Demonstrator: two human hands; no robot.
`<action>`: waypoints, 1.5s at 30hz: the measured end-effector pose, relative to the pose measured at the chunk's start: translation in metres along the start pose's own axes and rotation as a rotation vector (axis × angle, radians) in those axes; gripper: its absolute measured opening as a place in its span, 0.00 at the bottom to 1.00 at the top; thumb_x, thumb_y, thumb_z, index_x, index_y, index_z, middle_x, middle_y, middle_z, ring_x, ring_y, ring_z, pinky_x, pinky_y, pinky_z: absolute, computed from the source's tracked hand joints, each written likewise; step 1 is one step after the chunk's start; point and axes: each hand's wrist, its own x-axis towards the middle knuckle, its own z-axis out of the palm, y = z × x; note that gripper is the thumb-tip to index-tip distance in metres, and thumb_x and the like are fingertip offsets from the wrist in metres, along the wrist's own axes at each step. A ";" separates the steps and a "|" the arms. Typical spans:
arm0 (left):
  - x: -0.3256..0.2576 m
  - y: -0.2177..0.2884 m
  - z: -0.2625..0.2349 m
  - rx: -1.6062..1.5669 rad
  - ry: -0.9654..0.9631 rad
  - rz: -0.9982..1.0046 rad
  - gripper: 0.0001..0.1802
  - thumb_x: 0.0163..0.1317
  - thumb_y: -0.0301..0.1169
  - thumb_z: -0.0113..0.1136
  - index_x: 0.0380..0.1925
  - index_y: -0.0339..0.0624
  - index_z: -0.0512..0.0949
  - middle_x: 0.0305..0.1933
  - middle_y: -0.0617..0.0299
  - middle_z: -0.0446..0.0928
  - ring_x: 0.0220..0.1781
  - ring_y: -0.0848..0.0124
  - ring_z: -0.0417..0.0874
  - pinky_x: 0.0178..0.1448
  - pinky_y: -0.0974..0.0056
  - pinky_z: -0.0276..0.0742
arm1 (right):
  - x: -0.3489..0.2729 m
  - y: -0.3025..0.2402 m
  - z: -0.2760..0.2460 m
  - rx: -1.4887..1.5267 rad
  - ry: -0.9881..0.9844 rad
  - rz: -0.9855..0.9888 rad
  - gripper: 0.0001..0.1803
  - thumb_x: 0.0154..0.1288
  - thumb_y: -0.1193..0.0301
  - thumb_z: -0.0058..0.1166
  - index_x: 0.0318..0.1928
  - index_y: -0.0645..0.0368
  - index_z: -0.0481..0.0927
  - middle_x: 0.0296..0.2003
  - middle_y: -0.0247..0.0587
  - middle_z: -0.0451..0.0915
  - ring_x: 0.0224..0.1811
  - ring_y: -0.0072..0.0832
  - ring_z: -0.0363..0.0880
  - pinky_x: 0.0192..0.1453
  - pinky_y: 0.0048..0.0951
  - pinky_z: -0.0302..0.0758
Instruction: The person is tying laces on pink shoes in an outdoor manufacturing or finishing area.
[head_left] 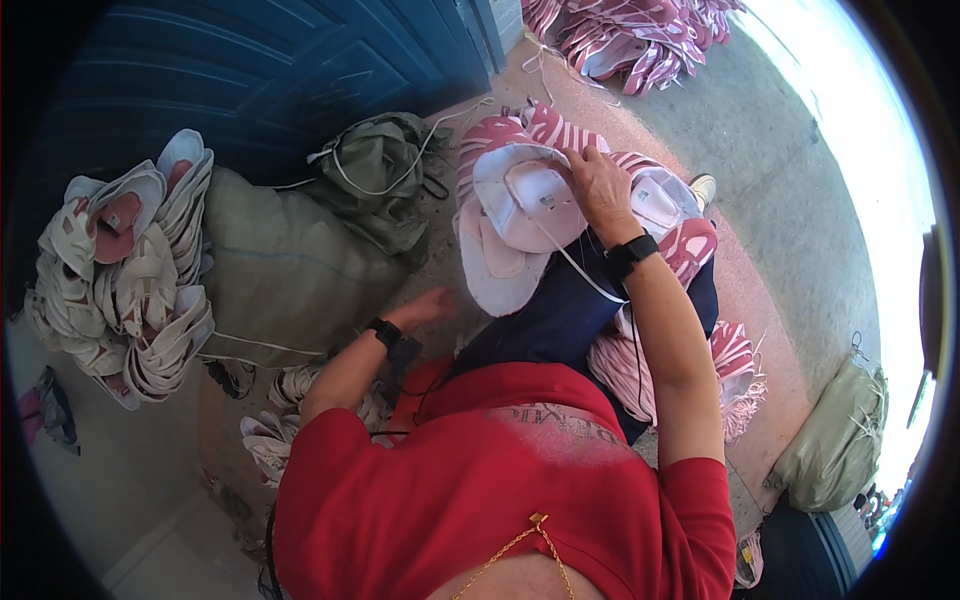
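A bundle of white and pink shoe uppers (500, 255) lies over my knees, the pale linings of several of them facing up. My right hand (600, 190) is closed on the rim of a white-lined shoe upper (525, 195) at the top of the bundle. A white cord (575, 260) runs from that upper down past my right wrist. My left hand (425, 310) is apart from the bundle, low and to its left, with its fingers stretched out and nothing visible in them. Striped pink uppers (560, 125) fan out at the bundle's far side.
To the left, stacked white shoe uppers (130, 270) rest beside a large green sack (290, 260). A crumpled green sack (375, 175) lies by the blue door (250, 60). More pink uppers (640, 40) are piled far ahead. A tied sack (835, 435) stands at right.
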 end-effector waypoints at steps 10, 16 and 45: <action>0.080 0.033 0.030 -0.721 -0.186 0.068 0.28 0.76 0.45 0.49 0.70 0.44 0.67 0.70 0.55 0.72 0.68 0.61 0.76 0.73 0.52 0.71 | -0.004 -0.012 -0.011 0.658 -0.093 -0.027 0.19 0.61 0.81 0.56 0.53 0.54 0.82 0.54 0.47 0.79 0.53 0.49 0.81 0.57 0.41 0.79; 0.101 0.036 0.016 -0.848 -0.092 0.120 0.28 0.75 0.43 0.50 0.71 0.43 0.66 0.70 0.54 0.72 0.68 0.61 0.76 0.72 0.52 0.71 | -0.014 -0.011 -0.012 0.653 0.025 0.028 0.33 0.57 0.86 0.54 0.65 0.60 0.68 0.63 0.55 0.70 0.63 0.49 0.75 0.64 0.39 0.76; 0.052 0.231 -0.011 -0.530 0.061 0.686 0.29 0.66 0.34 0.63 0.65 0.42 0.67 0.64 0.54 0.73 0.65 0.60 0.74 0.65 0.54 0.73 | -0.040 -0.025 0.021 0.628 0.074 0.502 0.19 0.62 0.62 0.67 0.49 0.60 0.80 0.41 0.57 0.84 0.45 0.55 0.83 0.46 0.44 0.78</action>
